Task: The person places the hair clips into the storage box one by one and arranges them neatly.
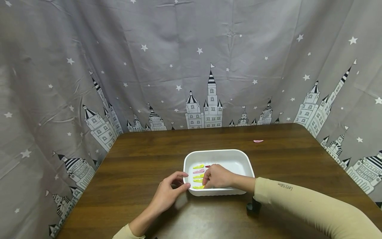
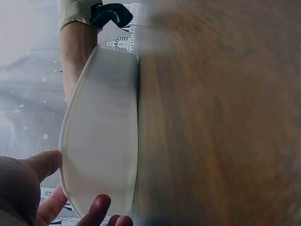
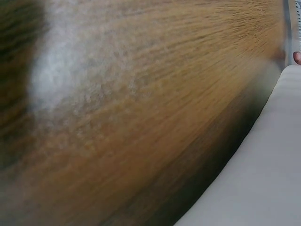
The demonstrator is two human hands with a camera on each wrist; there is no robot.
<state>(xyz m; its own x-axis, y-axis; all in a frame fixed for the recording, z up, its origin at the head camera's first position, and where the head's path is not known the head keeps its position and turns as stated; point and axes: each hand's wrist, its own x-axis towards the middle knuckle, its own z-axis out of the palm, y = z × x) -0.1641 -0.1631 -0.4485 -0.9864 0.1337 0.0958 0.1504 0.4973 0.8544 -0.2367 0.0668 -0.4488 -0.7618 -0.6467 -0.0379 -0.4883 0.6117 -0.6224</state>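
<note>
A white tray (image 1: 221,192) stands on the wooden table. Along its left inside lie several hair clips: a yellow one (image 1: 198,166), a pink one (image 1: 198,171), and more yellow ones below. A dark red clip (image 1: 208,166) shows partly beside my right hand (image 1: 219,176). That hand reaches into the tray, its curled fingertips pinching the right end of the nearest yellow hair clip (image 1: 198,187). My left hand (image 1: 167,191) touches the tray's left rim with thumb and index finger; in the left wrist view its other fingers (image 2: 99,206) hang loosely by the outer wall.
One pink hair clip (image 1: 258,141) lies on the table (image 1: 143,156) behind the tray, to the right. A black strapped object (image 1: 253,206) is under the right wrist. Behind the table hangs a grey curtain (image 1: 161,73) with castles and stars.
</note>
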